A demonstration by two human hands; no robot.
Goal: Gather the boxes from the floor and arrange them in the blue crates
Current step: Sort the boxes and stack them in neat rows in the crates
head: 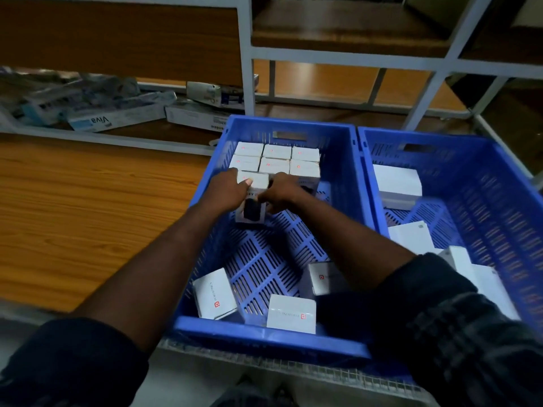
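Two blue slotted crates stand side by side: the left crate [264, 330] in front of me and the right crate [499, 201] beside it. Several small white boxes [276, 158] with red logos stand packed in rows at the left crate's far end. My left hand [227, 188] and my right hand [283, 190] both grip one upright white box [252, 212] with a dark picture, set against those rows. Three loose white boxes [216, 293] lie at the crate's near end. Several white boxes [396, 183] lie loose in the right crate.
A wooden surface [88, 207] lies left of the crates. White metal shelving [246, 54] with brown boards stands behind. Long cartons [117, 116], one marked Viva, lie on the low shelf at back left. A wire grid [293, 365] runs under the crates' near edge.
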